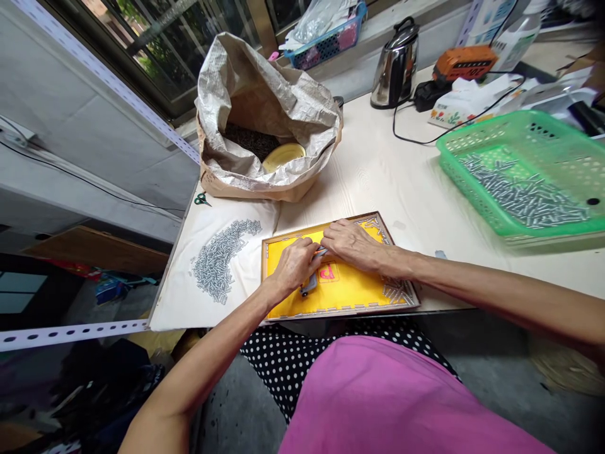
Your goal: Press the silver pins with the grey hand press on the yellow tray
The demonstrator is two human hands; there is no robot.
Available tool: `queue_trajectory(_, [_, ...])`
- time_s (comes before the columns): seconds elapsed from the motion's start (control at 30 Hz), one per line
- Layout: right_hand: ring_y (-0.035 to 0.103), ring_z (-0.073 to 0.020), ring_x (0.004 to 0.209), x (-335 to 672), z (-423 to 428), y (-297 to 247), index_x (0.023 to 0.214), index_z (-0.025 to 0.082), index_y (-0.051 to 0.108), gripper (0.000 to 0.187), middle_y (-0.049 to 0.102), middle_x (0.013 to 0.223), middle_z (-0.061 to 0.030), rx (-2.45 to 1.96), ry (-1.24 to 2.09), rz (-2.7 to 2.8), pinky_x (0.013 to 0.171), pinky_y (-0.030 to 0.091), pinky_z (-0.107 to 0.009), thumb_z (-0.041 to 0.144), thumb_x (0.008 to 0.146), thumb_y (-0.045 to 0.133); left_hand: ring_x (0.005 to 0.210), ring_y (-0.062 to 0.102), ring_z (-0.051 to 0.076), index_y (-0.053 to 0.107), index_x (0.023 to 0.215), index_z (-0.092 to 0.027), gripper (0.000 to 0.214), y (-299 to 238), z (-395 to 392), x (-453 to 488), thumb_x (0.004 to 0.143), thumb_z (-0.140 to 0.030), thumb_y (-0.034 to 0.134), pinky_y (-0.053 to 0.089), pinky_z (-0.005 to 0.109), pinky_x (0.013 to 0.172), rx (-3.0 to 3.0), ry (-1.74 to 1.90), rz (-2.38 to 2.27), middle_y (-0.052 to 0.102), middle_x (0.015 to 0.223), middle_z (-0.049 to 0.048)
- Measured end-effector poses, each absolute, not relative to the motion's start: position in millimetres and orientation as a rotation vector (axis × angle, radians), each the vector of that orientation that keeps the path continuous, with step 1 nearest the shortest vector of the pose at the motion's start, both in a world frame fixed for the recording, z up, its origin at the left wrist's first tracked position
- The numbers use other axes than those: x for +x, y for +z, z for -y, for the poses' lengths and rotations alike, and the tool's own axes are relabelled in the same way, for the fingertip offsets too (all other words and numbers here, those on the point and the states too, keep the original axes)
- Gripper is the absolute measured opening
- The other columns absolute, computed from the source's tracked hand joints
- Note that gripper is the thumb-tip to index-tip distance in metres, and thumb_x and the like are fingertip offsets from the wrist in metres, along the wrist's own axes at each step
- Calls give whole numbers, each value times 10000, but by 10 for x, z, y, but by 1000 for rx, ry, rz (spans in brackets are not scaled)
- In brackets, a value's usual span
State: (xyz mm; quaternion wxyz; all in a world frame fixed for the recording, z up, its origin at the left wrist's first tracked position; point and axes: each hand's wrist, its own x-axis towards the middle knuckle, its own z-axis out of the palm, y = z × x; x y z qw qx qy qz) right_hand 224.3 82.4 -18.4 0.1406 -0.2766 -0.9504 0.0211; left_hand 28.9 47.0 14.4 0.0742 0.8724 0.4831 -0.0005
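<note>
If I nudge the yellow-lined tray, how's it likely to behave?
The tray looks low and flat, so it would probably slide rather than tip. Its near side lies close to the table edge, so a push that way could leave it overhanging. The slim metal pieces loose in its near right corner might shift or roll.

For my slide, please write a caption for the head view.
Left hand and right hand close together over a yellow-bottomed tray, beside small silvery pieces on cloth.

Probably a small workshop, given the big open sack (265, 183) beyond the hands (352, 243) and a green basket (466, 197) of metal pieces (534, 200) to their right.
</note>
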Motion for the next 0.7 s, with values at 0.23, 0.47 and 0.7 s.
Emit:
queue_trajectory(0.23, [477, -213, 807, 2257, -772, -243, 892, 149, 656, 254, 638, 829, -74, -826, 20, 2729, 741, 265, -346, 242, 1026, 461, 919, 634, 218, 679, 995, -178, 118, 167, -467, 298, 941, -251, 603, 508, 311, 806, 2645, -77, -1440, 660, 931, 72])
queue_trajectory(0.47, [525, -295, 970, 2275, -739, -321, 1234, 123, 591, 594, 659, 1080, -152, -960, 20, 2599, 854, 332, -411, 633, 938, 509, 1123, 586, 304, 531, 1327, -180, 588, 100, -589, 213, 812, -327, 774, 521, 454, 945, 2704, 15, -1328, 620, 1183, 127])
queue_trajectory(0.7, [540, -203, 767, 2480, -942, -347, 920, 169, 613, 469, 654, 860, -100, -1179, 210, 2443, 728, 364, -343, 378, 1073, 222, 1202, 557, 287, 547, 1289, -198, 450, 358, -333, 156, 893, -341, 704, 487, 430, 999, 2753, 418, -1430, 584, 1296, 144])
